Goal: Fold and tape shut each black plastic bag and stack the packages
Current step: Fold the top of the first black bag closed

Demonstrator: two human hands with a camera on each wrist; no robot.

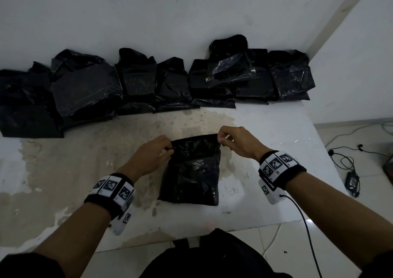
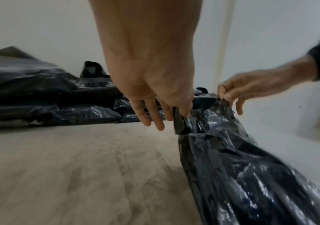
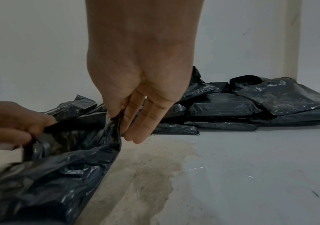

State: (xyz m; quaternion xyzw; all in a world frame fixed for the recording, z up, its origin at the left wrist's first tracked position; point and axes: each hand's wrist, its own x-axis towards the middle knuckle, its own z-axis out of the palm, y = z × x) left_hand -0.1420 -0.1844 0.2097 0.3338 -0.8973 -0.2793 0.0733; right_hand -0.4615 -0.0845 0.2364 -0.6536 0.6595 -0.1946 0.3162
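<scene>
I pinch the bag (image 1: 191, 171) mouth's 2 corners, left hand (image 1: 152, 156) and right hand (image 1: 238, 142); I should keep it taut and fold flat onto the worktop (image 1: 265, 128).

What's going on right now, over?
Left hand, right hand each pinch a top corner of the black bag. Not taped. Nothing blocking.

Glossy, crinkled black plastic bag (image 1: 191, 171); worn, stained table (image 1: 85, 171).

Black bag (image 1: 191, 171) flat on table, far edge lifted.
</scene>
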